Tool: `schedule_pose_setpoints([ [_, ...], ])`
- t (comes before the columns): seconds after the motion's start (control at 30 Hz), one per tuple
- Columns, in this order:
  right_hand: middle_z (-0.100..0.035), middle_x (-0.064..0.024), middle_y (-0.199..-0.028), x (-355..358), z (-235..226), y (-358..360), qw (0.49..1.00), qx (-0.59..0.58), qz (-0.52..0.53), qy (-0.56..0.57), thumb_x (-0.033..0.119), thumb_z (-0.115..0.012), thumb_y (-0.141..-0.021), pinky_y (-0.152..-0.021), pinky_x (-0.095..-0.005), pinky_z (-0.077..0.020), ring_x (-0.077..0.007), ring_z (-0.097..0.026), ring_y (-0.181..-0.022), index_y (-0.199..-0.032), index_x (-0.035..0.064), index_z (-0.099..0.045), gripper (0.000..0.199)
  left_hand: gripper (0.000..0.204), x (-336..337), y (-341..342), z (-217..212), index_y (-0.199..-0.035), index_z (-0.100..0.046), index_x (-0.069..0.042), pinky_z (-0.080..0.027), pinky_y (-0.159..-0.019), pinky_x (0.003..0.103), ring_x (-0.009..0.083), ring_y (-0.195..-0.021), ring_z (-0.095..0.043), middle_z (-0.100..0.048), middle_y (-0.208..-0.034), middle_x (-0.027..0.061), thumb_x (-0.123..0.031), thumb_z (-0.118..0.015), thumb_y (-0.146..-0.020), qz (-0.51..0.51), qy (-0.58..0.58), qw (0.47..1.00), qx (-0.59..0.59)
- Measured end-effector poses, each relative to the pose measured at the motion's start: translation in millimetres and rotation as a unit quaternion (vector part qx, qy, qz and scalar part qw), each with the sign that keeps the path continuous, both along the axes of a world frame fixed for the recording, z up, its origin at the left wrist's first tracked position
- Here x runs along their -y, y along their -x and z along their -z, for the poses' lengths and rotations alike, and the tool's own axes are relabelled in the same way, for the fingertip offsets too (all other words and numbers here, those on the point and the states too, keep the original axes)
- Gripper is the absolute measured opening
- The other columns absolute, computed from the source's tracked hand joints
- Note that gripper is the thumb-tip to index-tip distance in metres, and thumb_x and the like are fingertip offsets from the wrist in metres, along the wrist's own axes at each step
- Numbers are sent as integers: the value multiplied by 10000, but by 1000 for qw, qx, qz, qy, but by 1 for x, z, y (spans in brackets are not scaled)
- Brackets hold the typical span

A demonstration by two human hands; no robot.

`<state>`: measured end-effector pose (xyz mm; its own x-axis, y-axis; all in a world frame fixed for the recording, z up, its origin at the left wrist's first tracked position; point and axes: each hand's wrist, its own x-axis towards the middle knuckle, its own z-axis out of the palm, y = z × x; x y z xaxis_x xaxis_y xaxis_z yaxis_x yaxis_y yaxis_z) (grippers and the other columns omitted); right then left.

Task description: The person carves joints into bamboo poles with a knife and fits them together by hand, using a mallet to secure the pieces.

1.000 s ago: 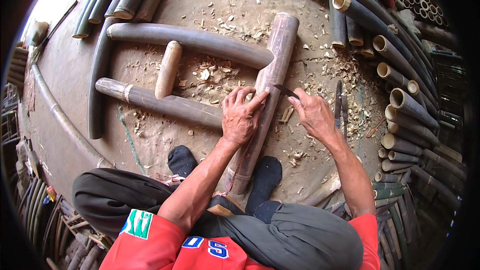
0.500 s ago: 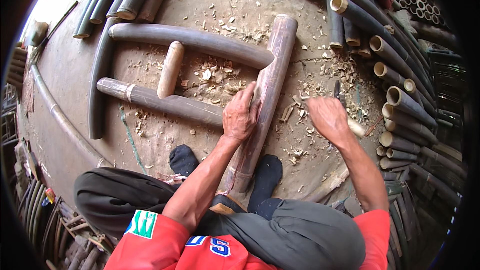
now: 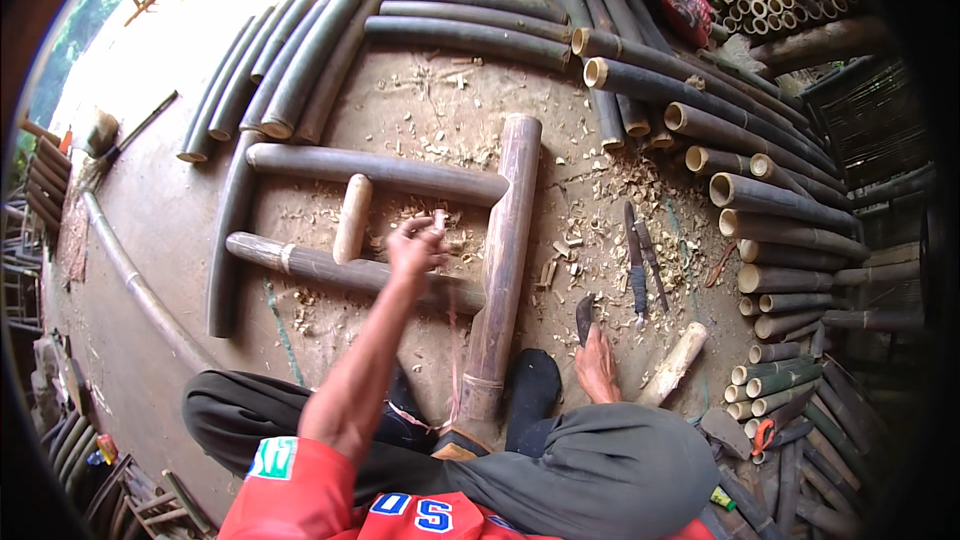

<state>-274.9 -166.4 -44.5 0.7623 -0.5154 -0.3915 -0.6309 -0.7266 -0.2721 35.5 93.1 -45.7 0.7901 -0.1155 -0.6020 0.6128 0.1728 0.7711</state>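
A frame of dark bamboo poles lies on the ground before me, with a thick post (image 3: 512,210), two rails (image 3: 375,162) and a short pale crosspiece (image 3: 352,220). Over the lower rail is my left hand (image 3: 415,248), smeared by motion; whether the small pale bit at its fingertips is held, I cannot tell. A thin pink string (image 3: 455,370) hangs beside the post's near end. By my right knee, my right hand (image 3: 597,365) is closed, with a dark curved blade (image 3: 584,318) sticking out beyond its fingers; the handle is hidden.
A knife with a dark wrapped handle (image 3: 637,275) and another slim blade (image 3: 652,265) lie among shavings on the right. Near them rests a pale log piece (image 3: 675,365). Cut bamboo poles (image 3: 780,195) are stacked at right and back (image 3: 470,35). An orange-handled tool (image 3: 763,435) lies lower right.
My left hand has left the post and moved left over the lower rail. My right hand has drawn back toward my knee, a curved blade now showing. The view has tilted up.
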Motion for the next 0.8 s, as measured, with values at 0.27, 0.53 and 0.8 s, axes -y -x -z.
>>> schedule_pose_setpoints([
  [0.27,-602,-269,-1317,14,6,30,997,-74,-16,-1,114,-705,-913,-1020,-568,-484,-458,-574,-1257,-1449,60,-410,615,315,-292,-173,-140,-1011,-794,-16,-557,-565,415,273,-583,-693,-710,-659,131,-119,-857,-720,535,-495,527,437],
  [0.53,-523,-268,-1404,-2,-25,18,990,-10,-53,127,173,-755,-889,-1051,-565,-473,-476,-539,-1292,-1556,75,-358,782,487,-398,-122,-166,-1224,-718,-35,-559,-991,485,419,-1169,-664,-710,-1195,246,-233,-824,-791,364,-705,529,302],
  [0.8,-622,-371,-1326,-34,-14,-151,959,57,-22,-276,483,-695,-960,-1074,-488,-485,-430,-632,-1264,-1367,-111,-527,739,675,-234,-74,-37,-1283,-701,-40,-460,-1125,488,399,-1326,-587,-673,-1331,269,-558,-816,-866,372,-544,682,318],
])
